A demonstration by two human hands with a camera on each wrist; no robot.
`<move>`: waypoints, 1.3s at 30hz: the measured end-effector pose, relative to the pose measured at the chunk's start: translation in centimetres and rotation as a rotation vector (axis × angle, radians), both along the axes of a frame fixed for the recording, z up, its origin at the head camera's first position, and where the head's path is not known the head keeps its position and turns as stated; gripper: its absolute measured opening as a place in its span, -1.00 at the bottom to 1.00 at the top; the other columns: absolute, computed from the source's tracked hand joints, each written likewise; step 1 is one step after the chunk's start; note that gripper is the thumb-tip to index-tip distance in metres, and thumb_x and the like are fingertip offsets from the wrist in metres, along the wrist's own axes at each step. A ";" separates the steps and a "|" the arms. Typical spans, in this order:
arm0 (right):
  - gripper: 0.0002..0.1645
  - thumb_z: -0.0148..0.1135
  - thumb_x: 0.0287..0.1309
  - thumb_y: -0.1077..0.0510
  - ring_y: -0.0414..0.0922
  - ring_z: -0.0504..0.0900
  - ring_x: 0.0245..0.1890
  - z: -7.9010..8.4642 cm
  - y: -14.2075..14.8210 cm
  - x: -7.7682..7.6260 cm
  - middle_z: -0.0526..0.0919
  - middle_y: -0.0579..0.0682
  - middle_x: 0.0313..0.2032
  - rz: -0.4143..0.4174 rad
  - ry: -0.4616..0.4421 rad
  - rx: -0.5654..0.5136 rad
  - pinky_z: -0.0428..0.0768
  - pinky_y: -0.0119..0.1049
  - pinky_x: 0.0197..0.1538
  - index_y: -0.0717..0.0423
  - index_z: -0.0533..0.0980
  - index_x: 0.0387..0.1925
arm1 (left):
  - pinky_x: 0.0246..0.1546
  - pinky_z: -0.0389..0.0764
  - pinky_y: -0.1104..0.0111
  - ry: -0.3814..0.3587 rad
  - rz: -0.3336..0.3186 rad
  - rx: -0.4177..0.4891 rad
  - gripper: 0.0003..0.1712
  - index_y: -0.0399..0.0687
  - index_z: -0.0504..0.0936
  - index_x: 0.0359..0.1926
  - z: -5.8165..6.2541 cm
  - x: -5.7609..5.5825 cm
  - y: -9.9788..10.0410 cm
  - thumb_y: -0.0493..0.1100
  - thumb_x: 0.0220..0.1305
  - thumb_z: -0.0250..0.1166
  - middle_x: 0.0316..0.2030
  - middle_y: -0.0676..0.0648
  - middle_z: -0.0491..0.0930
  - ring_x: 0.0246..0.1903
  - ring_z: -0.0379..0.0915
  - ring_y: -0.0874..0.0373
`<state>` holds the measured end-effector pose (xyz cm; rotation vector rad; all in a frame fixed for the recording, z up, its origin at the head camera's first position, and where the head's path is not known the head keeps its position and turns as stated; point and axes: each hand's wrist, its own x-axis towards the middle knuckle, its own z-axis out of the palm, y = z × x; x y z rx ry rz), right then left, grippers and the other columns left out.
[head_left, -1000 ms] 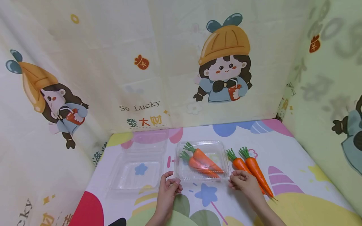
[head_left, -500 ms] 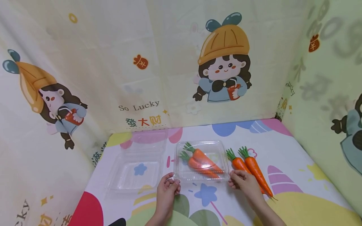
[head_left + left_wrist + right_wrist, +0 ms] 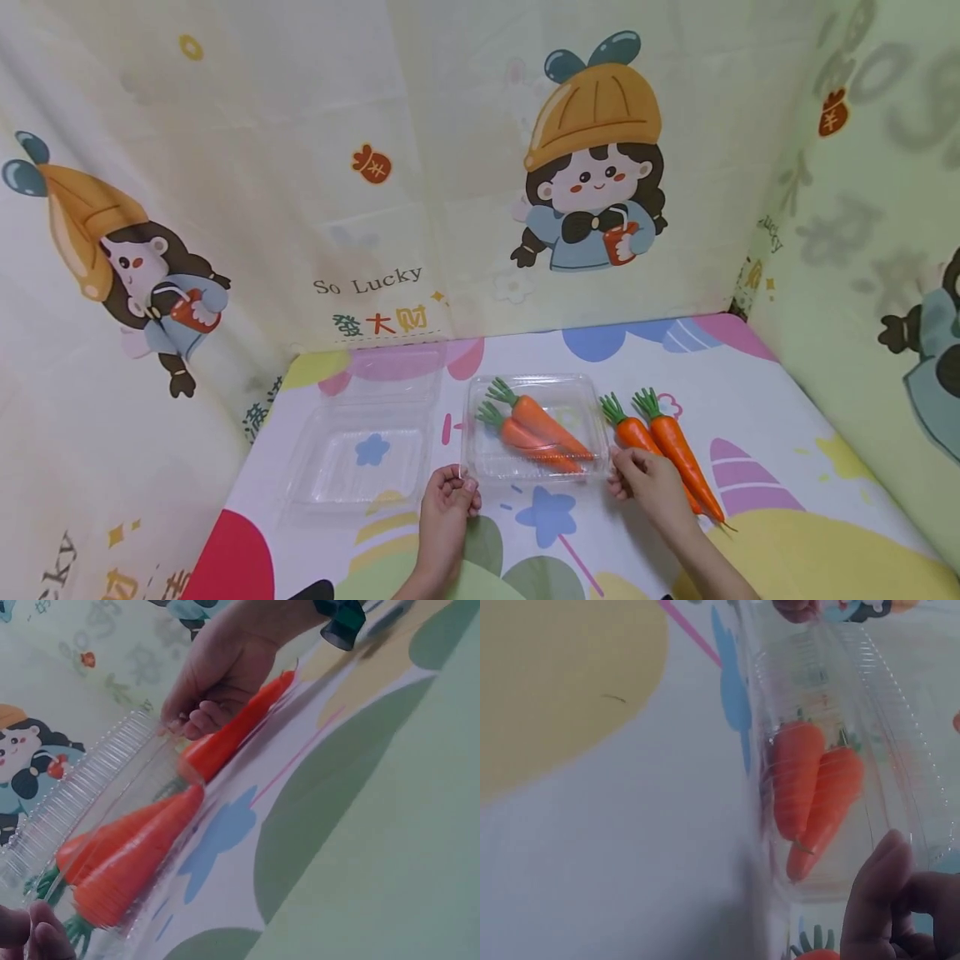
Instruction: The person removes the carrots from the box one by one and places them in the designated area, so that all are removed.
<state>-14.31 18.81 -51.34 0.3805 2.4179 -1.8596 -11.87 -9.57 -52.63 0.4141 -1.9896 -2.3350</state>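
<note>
A clear plastic clamshell box (image 3: 577, 400) stands in the middle of the table with its lid down, and two orange carrots (image 3: 536, 429) with green tops show through it. My left hand (image 3: 447, 508) pinches the rim at the box's near left corner. At the near right corner my right hand (image 3: 648, 487) pinches the rim between thumb and index finger. The left wrist view shows both hands at the ribbed front rim (image 3: 97, 776). Two more carrots (image 3: 686, 458) lie on the table just right of the box, partly hidden behind my right hand.
To the left a second clear clamshell box (image 3: 330, 458) lies open, its lid folded back. The patterned tablecloth (image 3: 555, 517) runs back to cartoon-printed curtains (image 3: 465, 208) behind and at both sides.
My left index finger has come down and curled in closer at the corner. The near rim has shifted very slightly; the carrots and second box stay where they were.
</note>
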 end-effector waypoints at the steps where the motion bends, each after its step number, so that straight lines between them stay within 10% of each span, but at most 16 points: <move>1: -0.65 0.15 0.51 0.12 -0.13 0.63 -0.52 0.0 0.0 -0.1 0.65 0.07 -0.49 0.007 0.001 0.011 0.71 -0.34 -0.38 0.38 0.59 -0.25 | -0.41 0.55 0.49 0.007 -0.009 -0.010 -0.70 -0.42 0.32 0.13 0.0 0.1 0.0 -0.44 0.46 0.14 -0.26 -0.10 0.48 -0.42 0.48 0.21; 18: -0.58 0.13 0.52 -0.03 -0.11 0.71 -0.41 -0.4 0.4 -0.5 0.65 0.05 -0.35 -0.007 -0.037 -0.041 0.75 -0.32 -0.26 0.31 0.56 -0.17 | -0.46 0.65 0.42 0.090 -0.127 -0.460 -0.48 -0.13 0.23 0.34 1.2 0.8 -1.0 -0.33 0.48 0.20 0.17 -0.29 0.33 -0.51 0.61 0.10; 29: -0.54 0.16 0.50 0.03 -0.22 0.62 -0.18 -0.6 0.6 -0.8 0.67 0.04 -0.06 0.038 -0.043 -0.100 0.66 -0.45 -0.09 0.32 0.44 0.18 | -0.09 0.73 0.25 0.504 -0.032 -0.923 -0.55 -0.07 0.48 0.21 1.1 -0.2 -2.0 -0.26 0.34 0.38 0.41 -0.17 0.35 0.08 0.57 0.03; 34: -0.39 0.21 0.47 -0.03 -0.07 0.60 0.10 -0.6 0.1 -1.0 0.57 0.17 0.21 0.099 -0.048 -0.071 0.66 -0.37 0.10 0.16 0.30 0.36 | 0.17 0.63 0.13 0.641 -0.063 -0.962 -0.62 -0.11 0.46 0.08 1.5 -1.0 -2.7 -0.24 0.31 0.38 0.39 -0.05 0.46 0.43 0.35 0.01; 39: -0.34 0.08 0.53 -0.10 0.21 0.32 0.46 -0.5 0.0 -1.0 0.32 0.21 0.49 0.184 -0.003 0.005 0.48 0.12 0.39 0.03 0.26 0.50 | 0.36 0.47 0.19 0.649 -0.110 -0.929 -0.67 -0.08 0.45 0.05 2.3 -1.7 -2.8 -0.19 0.36 0.35 0.36 0.01 0.50 0.47 0.31 0.03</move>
